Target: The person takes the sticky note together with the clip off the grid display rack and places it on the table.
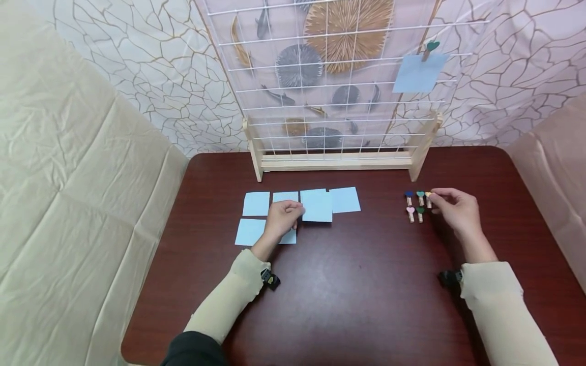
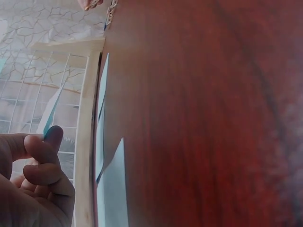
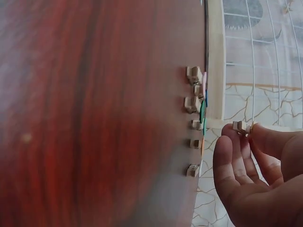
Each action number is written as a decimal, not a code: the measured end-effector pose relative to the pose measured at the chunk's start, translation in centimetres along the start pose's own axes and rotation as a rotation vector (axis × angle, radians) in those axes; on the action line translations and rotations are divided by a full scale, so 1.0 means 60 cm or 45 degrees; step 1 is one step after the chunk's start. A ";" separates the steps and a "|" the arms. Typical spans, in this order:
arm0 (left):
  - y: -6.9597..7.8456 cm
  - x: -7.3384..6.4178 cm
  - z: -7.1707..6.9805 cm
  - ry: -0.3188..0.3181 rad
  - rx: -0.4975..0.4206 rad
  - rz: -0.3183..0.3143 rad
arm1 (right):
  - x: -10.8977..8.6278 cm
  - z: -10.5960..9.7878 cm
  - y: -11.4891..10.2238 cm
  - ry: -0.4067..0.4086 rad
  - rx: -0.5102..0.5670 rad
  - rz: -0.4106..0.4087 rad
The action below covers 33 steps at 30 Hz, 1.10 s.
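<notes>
My left hand point(image 1: 283, 219) pinches a light blue square of paper point(image 1: 317, 206) by its left edge; in the left wrist view that paper point(image 2: 50, 112) stands off the table between thumb and fingers. Beneath and around the hand lie several more blue paper squares point(image 1: 256, 204), some partly covered. At the right, my right hand point(image 1: 458, 212) pinches a small wooden clothespin point(image 3: 240, 126) between thumb and finger, above the table. Beside it lie several clothespins with coloured heart tops, including a blue one point(image 1: 409, 197) and a pink one point(image 1: 410, 213). The hand hides others in the head view.
Behind the papers stands a white wire grid point(image 1: 320, 107) on a wooden base point(image 1: 336, 163). High on its right side, a green-heart clothespin point(image 1: 431, 48) holds a blue paper point(image 1: 418, 74). The dark red-brown table point(image 1: 357, 300) extends in front.
</notes>
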<state>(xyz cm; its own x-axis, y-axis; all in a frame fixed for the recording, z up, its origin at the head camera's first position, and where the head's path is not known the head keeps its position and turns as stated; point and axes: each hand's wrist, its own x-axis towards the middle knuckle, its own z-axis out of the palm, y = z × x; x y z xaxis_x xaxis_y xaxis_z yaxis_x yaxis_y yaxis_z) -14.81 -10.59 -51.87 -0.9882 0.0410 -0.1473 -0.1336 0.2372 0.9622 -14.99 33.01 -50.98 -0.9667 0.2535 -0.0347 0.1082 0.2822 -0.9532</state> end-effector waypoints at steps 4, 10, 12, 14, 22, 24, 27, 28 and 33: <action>-0.003 -0.006 -0.001 -0.004 -0.004 -0.026 | -0.002 -0.003 0.004 -0.013 -0.030 0.028; -0.006 -0.011 -0.001 -0.011 -0.036 -0.037 | -0.008 -0.006 0.006 -0.039 -0.076 0.073; -0.009 -0.013 -0.002 -0.017 -0.023 -0.035 | -0.009 -0.008 0.007 -0.057 -0.101 0.090; -0.012 -0.016 -0.002 -0.029 -0.005 -0.034 | -0.008 -0.012 0.009 -0.087 -0.127 0.104; -0.022 -0.029 -0.003 -0.037 0.075 -0.047 | -0.007 -0.021 0.020 -0.154 -0.158 0.117; -0.025 -0.030 -0.004 -0.042 0.079 -0.049 | -0.007 -0.022 0.023 -0.162 -0.171 0.120; -0.026 -0.032 -0.004 -0.045 0.094 -0.056 | -0.005 -0.022 0.023 -0.180 -0.215 0.127; -0.027 -0.033 -0.004 -0.045 0.098 -0.055 | -0.005 -0.021 0.022 -0.189 -0.236 0.127; -0.028 -0.037 -0.007 -0.065 0.112 -0.041 | -0.006 -0.021 0.020 -0.225 -0.294 0.149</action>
<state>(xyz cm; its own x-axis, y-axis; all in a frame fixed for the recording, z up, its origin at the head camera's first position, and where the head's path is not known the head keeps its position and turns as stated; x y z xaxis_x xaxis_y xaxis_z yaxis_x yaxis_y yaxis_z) -12.40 -11.51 -53.08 -0.9782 0.0806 -0.1916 -0.1561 0.3237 0.9332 -14.24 34.43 -51.70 -0.9677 0.1377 -0.2113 0.2515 0.4686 -0.8468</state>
